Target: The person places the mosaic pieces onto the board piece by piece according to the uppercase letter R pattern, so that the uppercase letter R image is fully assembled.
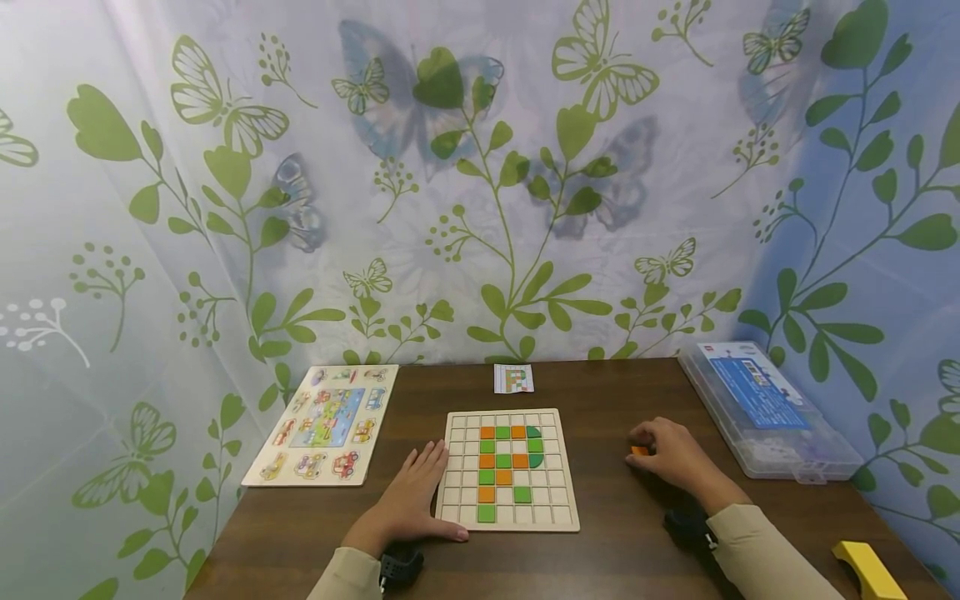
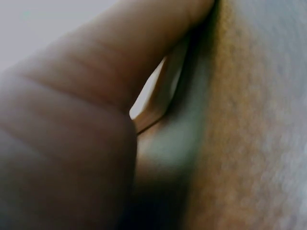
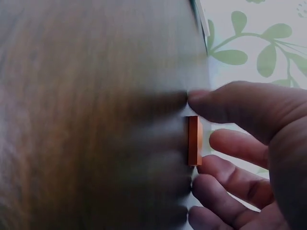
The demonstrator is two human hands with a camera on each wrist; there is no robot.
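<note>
On the table lies a wooden grid board (image 1: 551,508) with orange and green tiles set in some of its squares. Flat at its left side rests my left hand (image 1: 408,500), fingers extended along the edge and thumb at the lower left corner. To the right of the board, my right hand (image 1: 678,458) is lowered over an orange tile (image 3: 194,141) on the tabletop. In the right wrist view the thumb is apart from the tile, while one fingertip seems to touch its lower end. The left wrist view is blurred, filled mostly by the hand.
A small pattern card (image 1: 513,378) lies behind the board. To the left is a picture puzzle board (image 1: 322,425). At the right stands a clear plastic case (image 1: 765,446) with a blue label, and a yellow arch-shaped block (image 1: 870,571) is near the front right.
</note>
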